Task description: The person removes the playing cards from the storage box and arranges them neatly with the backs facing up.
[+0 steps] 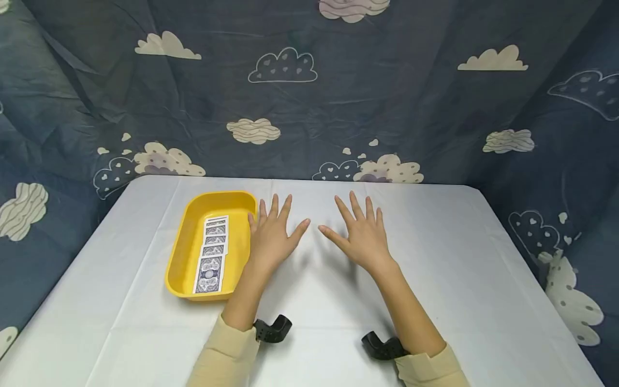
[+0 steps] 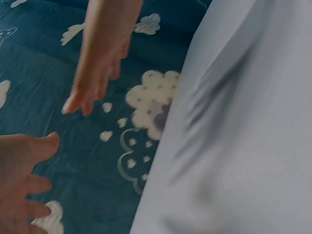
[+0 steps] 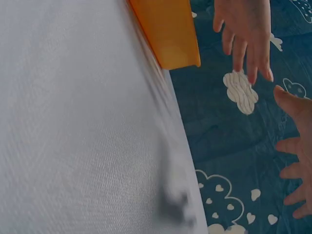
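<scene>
In the head view both hands hover over the white table with fingers straight and spread, holding nothing. The left hand (image 1: pixel 272 236) is nearest to a yellow tray (image 1: pixel 179 252), just off its right side. Inside the tray lies an overlapping column of several playing cards (image 1: pixel 209 273), backs up, with a dark blue pattern. To the right, the right hand (image 1: pixel 365 239) is raised above bare cloth, its thumb pointing toward the left thumb. The left wrist view shows the left hand (image 2: pixel 22 180) at its lower left edge; the right wrist view has the right hand (image 3: pixel 300 151) at its right edge.
A white cloth covers the table (image 1: pixel 483 301). Behind and beside it hangs a dark blue curtain (image 1: pixel 387 107) printed with clouds. Black wrist cameras are strapped on the left wrist (image 1: pixel 273 329) and the right wrist (image 1: pixel 384 346). Beige sleeves end below them.
</scene>
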